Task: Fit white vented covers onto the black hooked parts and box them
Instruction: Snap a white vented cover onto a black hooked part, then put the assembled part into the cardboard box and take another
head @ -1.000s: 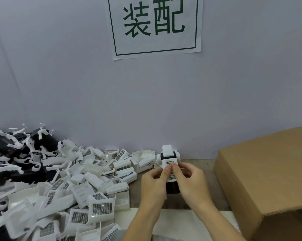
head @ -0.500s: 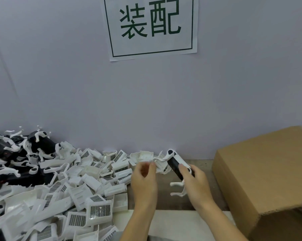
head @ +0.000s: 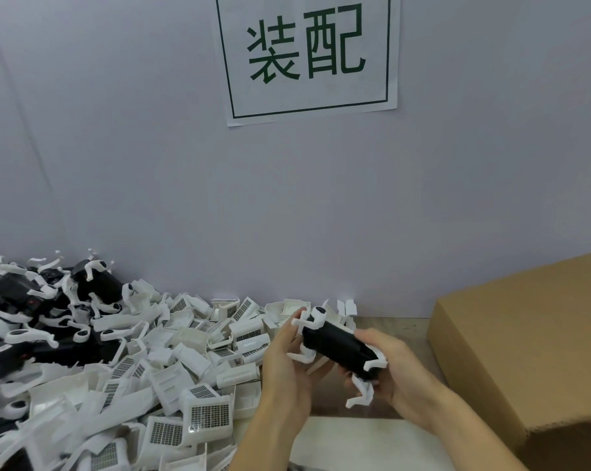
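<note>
Black hooked part gripped between left hand and right hand fingers.

- A brown, wood-patterned tabletop is seen running along the foot of a pale lilac wall.
- Its left half is covered by a heap of loose white vented covers; grid-like vents are shown on many of them.
- At the far left, a pile of black hooked parts with white hooks is stacked against the wall, touching the white heap.
- A closed cardboard box is set on the right side, well apart from the heaps.
- A white sheet is laid along the near edge.
</note>
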`<state>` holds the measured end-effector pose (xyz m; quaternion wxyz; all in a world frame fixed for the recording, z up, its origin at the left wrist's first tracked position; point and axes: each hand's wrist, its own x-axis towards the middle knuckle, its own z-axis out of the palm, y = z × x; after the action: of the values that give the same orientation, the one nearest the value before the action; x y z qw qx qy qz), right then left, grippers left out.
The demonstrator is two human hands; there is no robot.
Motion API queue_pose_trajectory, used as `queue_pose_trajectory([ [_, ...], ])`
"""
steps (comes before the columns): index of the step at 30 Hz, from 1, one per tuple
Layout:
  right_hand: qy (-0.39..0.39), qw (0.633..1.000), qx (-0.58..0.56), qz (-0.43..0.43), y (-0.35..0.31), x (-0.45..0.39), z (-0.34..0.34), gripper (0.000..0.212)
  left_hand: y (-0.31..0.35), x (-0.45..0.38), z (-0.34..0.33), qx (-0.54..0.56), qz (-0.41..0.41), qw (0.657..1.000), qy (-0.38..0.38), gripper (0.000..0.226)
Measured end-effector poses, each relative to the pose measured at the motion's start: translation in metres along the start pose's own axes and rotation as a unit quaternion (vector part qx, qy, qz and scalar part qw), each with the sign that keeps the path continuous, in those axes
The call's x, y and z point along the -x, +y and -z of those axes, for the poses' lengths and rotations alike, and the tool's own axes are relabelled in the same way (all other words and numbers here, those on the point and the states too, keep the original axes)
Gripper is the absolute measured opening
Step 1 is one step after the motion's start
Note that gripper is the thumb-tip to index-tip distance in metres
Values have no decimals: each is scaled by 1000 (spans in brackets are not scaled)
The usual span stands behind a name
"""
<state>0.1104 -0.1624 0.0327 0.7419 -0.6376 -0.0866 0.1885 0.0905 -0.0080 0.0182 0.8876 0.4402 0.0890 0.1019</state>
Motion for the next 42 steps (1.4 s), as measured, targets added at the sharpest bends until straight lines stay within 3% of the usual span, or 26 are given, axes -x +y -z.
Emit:
queue_pose_trajectory([
  [2, 1, 996, 67, 55, -9, 1, 8, 39, 0, 1, -1, -28, -3, 1000, 12, 25],
  [6, 1, 954, 272, 128, -25, 12, 20, 24, 3, 3, -3, -21, 9, 1000, 21, 34],
  [9, -19, 909, 384, 161, -32, 17, 19, 46, 1, 5, -6, -57, 29, 998, 1, 29],
  [11, -30, 896, 406, 176, -34, 19, 13, 53, 1, 6, -8, -64, 31, 997, -11, 17],
  [14, -33, 889, 416, 191, -32, 17, 10, 56, 1, 2, -6, -77, -5, 997, 0, 20],
  [20, 47, 823, 524, 214, -27, 8, 8, 50, -1, -3, -3, -52, 5, 998, 33, 20],
  [23, 67, 826, 520, 207, -31, 10, 12, 36, 2, -2, -4, -41, 28, 999, -19, 46],
  [27, 72, 882, 421, 197, -43, 16, 22, 8, 8, 0, -3, 14, 7, 999, -41, 56],
  [30, 6, 969, 230, 93, -53, 27, 23, 17, 4, 1, 0, 0, 16, 999, -31, 49],
  [33, -58, 996, 26, 56, -64, 39, 25, 28, -7, 0, 0, -47, 23, 999, -2, 49],
  [38, 36, 947, -273, 167, -103, 55, 44, 24, -14, 1, -2, -97, 52, 994, 19, 41],
  [42, 270, 855, -317, 310, -148, 63, 93, 19, -17, 1, -6, -122, 61, 990, 22, 38],
])
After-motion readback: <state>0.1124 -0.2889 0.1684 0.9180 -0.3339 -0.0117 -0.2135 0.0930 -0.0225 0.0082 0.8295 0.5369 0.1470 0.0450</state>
